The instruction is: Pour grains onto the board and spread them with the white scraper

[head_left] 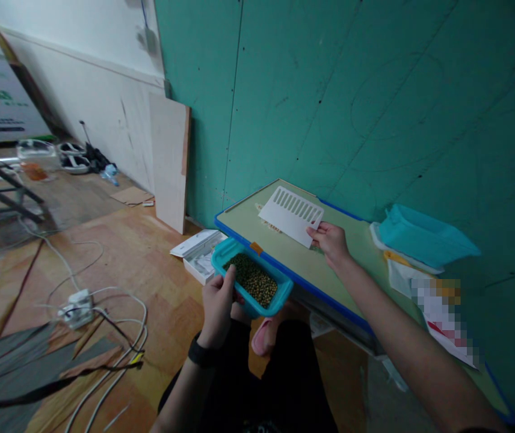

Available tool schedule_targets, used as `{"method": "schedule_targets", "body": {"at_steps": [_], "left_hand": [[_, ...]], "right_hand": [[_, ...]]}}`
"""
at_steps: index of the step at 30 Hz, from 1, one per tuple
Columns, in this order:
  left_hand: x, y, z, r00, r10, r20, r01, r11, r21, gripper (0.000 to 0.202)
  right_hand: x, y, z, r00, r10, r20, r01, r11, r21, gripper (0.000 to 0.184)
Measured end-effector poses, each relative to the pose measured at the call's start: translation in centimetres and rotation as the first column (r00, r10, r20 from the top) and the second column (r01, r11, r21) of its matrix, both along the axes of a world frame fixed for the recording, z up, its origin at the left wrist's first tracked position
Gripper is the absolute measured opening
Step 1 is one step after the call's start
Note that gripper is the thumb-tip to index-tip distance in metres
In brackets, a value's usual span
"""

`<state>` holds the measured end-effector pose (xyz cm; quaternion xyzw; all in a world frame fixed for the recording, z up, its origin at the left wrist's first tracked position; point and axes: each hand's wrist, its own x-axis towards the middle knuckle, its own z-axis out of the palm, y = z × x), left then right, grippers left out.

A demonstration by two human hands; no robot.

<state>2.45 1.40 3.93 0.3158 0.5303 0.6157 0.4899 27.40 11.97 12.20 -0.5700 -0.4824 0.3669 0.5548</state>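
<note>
Left grip (216, 302) on teal tub (285, 290), underside hidden; right grip (331, 242) on card (287, 224)

Your table (360, 252), pale green on top with a blue rim.
Near the left edge you have small pale pieces (272, 227), partly hidden by a slotted white sheet (282, 222); you cannot tell whether that sheet touches the surface. An orange patch (256, 247) sits on the near edge, close to the left corner. Toward the right end, by the far edge, you have a blue bin (424, 234) on a white tray (377, 237), with a yellow item (396, 258) and partly blurred white paper (438, 316) beside them.
</note>
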Motion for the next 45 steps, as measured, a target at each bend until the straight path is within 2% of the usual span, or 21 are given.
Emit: {"method": "schedule_targets", "body": {"at_steps": [12,30,39,45], "left_hand": [[0.0,0.1,-0.4,1.000,0.010,-0.002,-0.010,1.000,0.010,0.050],[-0.1,-0.1,0.0,1.000,0.004,-0.029,-0.004,1.000,-0.005,0.052],[-0.1,0.2,-0.9,1.000,0.001,-0.009,0.000,1.000,0.022,0.048],[-0.1,0.2,-0.9,1.000,0.008,-0.015,-0.007,1.000,0.017,0.049]], "right_hand": [[-0.6,0.2,0.4,1.000,0.016,-0.025,-0.016,1.000,-0.020,0.037],[-1.4,-0.5,1.1,0.996,0.092,-0.002,-0.092,0.993,-0.071,0.039],[-1.5,-0.9,1.2,0.995,0.094,-0.042,-0.097,0.990,-0.098,0.041],[-1.5,-1.4,1.1,0.991,0.118,-0.056,-0.123,0.989,-0.087,0.040]]}}
